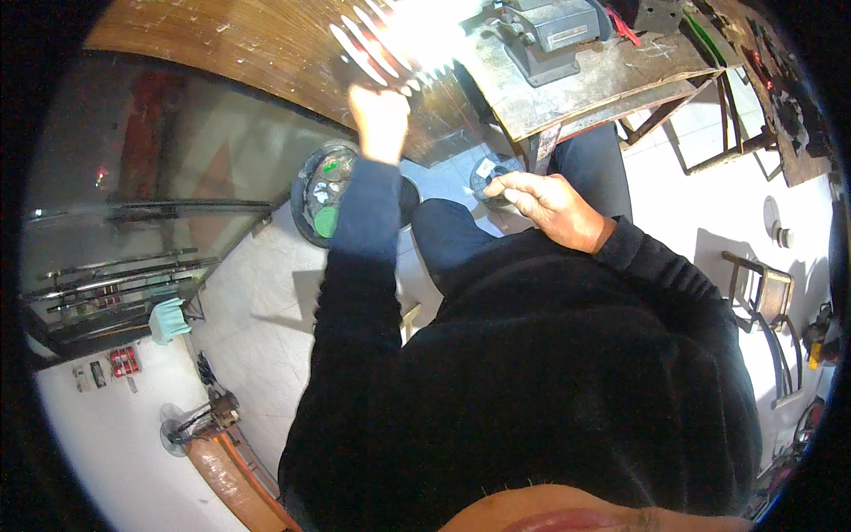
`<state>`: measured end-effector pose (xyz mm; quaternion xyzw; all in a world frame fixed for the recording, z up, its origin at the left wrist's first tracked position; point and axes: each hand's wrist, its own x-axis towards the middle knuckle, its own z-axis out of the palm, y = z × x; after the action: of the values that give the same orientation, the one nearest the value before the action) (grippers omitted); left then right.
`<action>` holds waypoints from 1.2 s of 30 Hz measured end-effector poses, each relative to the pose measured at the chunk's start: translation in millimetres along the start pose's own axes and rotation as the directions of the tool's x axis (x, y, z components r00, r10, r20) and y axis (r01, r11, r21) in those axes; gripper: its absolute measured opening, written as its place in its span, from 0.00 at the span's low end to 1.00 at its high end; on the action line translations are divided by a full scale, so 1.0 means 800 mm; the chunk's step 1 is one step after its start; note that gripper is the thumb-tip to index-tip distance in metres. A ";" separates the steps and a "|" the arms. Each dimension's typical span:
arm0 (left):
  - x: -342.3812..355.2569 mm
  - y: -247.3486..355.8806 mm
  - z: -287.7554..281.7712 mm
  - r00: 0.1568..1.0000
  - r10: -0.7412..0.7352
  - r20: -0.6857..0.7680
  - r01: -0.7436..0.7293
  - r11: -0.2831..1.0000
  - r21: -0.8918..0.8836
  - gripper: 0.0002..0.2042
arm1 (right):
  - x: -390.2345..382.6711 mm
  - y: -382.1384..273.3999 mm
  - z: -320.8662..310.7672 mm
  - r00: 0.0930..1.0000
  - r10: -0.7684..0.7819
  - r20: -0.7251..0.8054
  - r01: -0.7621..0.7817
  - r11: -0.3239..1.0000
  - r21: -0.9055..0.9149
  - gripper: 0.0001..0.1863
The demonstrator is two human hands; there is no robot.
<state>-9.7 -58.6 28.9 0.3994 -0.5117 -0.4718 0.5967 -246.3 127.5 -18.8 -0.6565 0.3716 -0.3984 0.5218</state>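
My left hand [379,120], washed out by bright light, reaches onto the brown wooden tabletop [204,35] beside several long, thin white strips [362,55]; its fingers are too overexposed to make out. My right hand [554,213] hangs above my lap with thumb and forefinger drawn together; whatever may be between them is hidden or too small to see. Just beyond its fingertips, lower down, is a round dark container [485,168].
A worn bench [523,106] at upper right carries a grey metal tool [554,31] and red-handled pliers [625,31]. A bucket [301,195] with green items stands below my left forearm. A small stool [771,297] is at right, a fan [177,430] at lower left.
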 end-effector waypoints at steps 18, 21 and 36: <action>-0.017 -0.001 -0.004 0.996 -0.077 -0.050 0.081 0.994 0.077 0.08 | -0.006 0.001 0.001 1.000 -0.025 -0.007 0.025 0.999 -0.023 0.14; -0.087 -0.017 -0.012 0.963 0.268 -0.009 -0.232 0.848 0.477 0.06 | -0.005 0.006 0.001 0.999 -0.049 -0.005 0.049 0.998 -0.049 0.13; -0.019 -0.025 -0.009 0.987 -0.102 -0.126 0.108 0.993 0.041 0.09 | -0.007 -0.015 -0.005 0.998 0.047 0.033 -0.046 0.998 -0.035 0.13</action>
<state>-6.2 -49.0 5.1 0.4684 -0.4633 -0.4646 0.5917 -251.4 133.4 -7.0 -0.6632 0.3847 -0.3687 0.5256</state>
